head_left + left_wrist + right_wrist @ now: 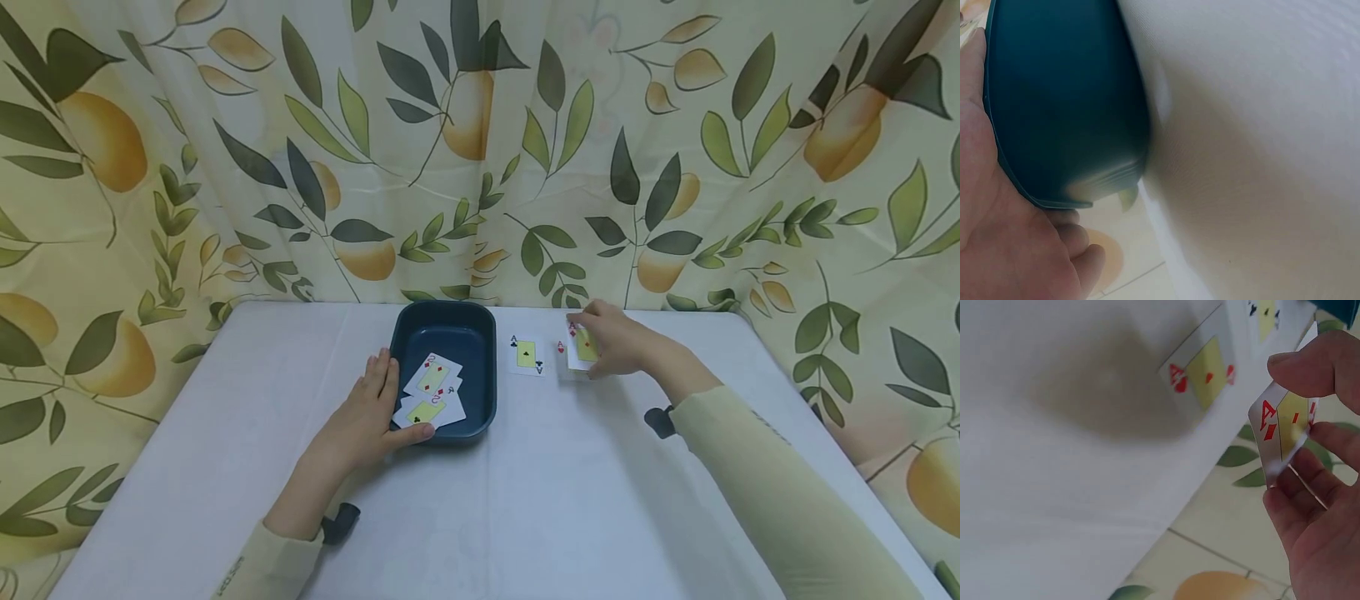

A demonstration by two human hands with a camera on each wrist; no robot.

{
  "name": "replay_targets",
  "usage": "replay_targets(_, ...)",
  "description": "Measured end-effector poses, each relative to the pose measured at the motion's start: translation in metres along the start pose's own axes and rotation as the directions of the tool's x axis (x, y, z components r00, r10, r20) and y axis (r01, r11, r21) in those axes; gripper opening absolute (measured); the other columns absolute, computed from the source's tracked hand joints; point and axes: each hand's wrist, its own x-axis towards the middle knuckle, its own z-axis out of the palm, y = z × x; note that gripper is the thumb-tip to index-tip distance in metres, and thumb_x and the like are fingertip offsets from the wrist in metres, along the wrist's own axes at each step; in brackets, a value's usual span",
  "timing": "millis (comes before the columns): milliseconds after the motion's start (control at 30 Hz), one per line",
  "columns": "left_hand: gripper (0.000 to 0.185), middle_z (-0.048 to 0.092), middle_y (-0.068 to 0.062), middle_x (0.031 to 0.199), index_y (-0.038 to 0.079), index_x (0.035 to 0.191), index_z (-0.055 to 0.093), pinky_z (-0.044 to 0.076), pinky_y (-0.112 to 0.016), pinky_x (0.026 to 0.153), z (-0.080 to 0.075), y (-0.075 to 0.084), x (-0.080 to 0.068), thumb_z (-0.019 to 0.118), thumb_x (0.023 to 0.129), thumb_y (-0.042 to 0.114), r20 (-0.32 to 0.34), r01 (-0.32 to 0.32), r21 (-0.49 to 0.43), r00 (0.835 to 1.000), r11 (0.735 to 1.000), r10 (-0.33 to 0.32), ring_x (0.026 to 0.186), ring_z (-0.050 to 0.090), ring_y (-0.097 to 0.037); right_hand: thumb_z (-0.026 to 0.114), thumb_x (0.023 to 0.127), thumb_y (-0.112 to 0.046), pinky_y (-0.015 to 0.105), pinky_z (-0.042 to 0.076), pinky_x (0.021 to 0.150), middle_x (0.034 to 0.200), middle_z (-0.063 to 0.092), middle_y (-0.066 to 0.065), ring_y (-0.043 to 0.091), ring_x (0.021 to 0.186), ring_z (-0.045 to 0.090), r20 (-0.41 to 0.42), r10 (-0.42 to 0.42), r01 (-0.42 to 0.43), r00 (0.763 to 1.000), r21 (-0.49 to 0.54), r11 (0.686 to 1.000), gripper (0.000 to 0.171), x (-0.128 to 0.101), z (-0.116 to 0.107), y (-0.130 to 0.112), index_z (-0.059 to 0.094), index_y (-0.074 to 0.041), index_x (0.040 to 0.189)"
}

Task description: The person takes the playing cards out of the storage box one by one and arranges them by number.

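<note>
A dark blue rectangular tray (487,375) stands on the white-covered table. My left hand (363,412) lies against its left side with fingers extended, thumb across the near rim. In the left wrist view the palm touches the outside of the tray (1066,94). Inside lie overlapping playing cards (432,375); their ranks are hard to read. At the right, my right hand (618,337) pinches an ace of diamonds (1282,422) between thumb and fingers, above the table. Below it is an ace of hearts (1207,375), partly hidden in the head view. A black-suited ace (527,355) lies between it and the tray.
The white cloth (487,517) covers the table to its far edge. Behind hangs a curtain (480,208) with leaves and orange fruit. Dark wrist straps (341,523) show at both sleeves.
</note>
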Motion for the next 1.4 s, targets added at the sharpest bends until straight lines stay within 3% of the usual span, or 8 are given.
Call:
replay_targets(733,0.119,0.000,-0.018,0.167,-0.002,0.158,0.013,0.025,-0.057,0.118,0.000,0.000,0.000,0.064,0.080,0.073,0.010,0.005,-0.004,1.000,1.000,-0.005,0.154,0.003,-0.038,0.081,0.076,-0.007,0.066,0.041,0.102,0.143,0.036,0.029,0.044,0.125,0.042,0.130,0.128,-0.134,0.983,0.039,0.990,0.085,-0.010,0.029,0.060,0.041,-0.005,0.151)
replay_targets(1033,0.119,-0.001,-0.018,0.167,-0.002,0.158,0.013,0.024,-0.056,0.118,0.001,0.000,0.000,0.064,0.081,0.073,0.008,0.002,0.002,1.000,1.000,-0.002,0.154,0.003,-0.038,0.077,0.078,-0.003,0.067,0.041,0.102,0.144,0.035,0.029,0.046,0.125,0.042,0.161,0.165,-0.174,0.973,0.043,0.984,0.082,-0.010,0.034,0.066,0.041,-0.006,0.151)
replay_targets(1400,0.118,0.001,-0.018,0.167,-0.002,0.157,0.014,0.024,-0.056,0.119,-0.001,0.002,-0.001,0.065,0.081,0.072,-0.002,-0.003,0.000,1.000,1.000,0.003,0.154,0.005,-0.038,0.074,0.077,-0.001,0.068,0.039,0.103,0.147,0.033,0.028,0.045,0.126,0.041,0.153,0.147,-0.157,0.977,0.052,0.986,0.082,-0.006,0.041,0.071,0.040,-0.007,0.152)
